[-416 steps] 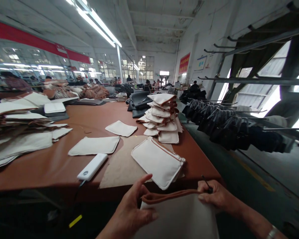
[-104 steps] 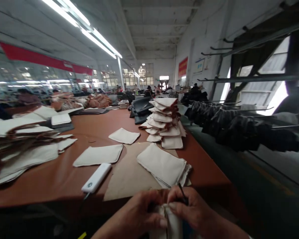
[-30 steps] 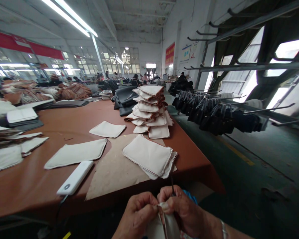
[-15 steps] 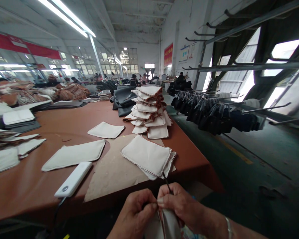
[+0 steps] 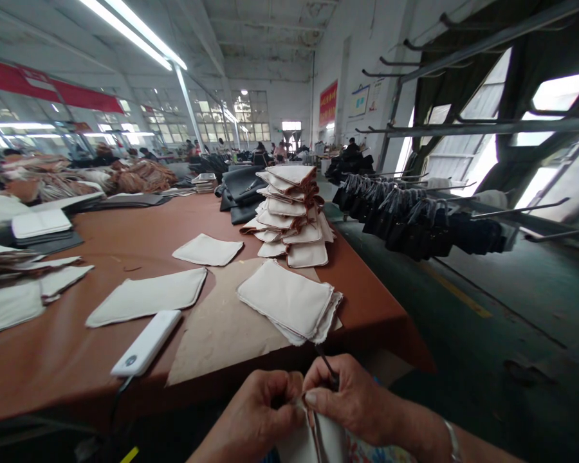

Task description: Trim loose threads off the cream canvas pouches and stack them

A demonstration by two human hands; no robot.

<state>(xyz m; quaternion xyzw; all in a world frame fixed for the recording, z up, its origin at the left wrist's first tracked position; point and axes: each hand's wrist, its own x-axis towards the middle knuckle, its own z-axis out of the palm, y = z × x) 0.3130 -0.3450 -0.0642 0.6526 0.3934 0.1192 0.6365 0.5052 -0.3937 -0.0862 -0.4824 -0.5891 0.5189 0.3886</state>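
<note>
At the bottom centre, my left hand (image 5: pixel 270 408) pinches the upper edge of a white fabric piece with a brown seam (image 5: pixel 329 440). My right hand (image 5: pixel 345 392) grips the same edge beside it, fingers closed, and also holds a thin dark tool (image 5: pixel 324 357) that points up and left. The tool's tip lies near the front corner of a small stack of white padded pieces (image 5: pixel 285 297) on the table. Behind that stack rises a tall pile of white pieces with brown edges (image 5: pixel 290 209). The lower part of the held piece is cut off by the frame.
The brown table (image 5: pixel 125 235) bears a sheet of brown paper (image 5: pixel 222 321), two flat white pieces and a white device (image 5: pixel 146 343) with a cable. More fabric piles stand at left. To the right are metal racks with hanging black items (image 5: pixel 405 222). People sit far back.
Both hands still hold the piece. My right hand has tilted a little and the tool with it; my left hand has shifted slightly left. The view has moved slightly.
</note>
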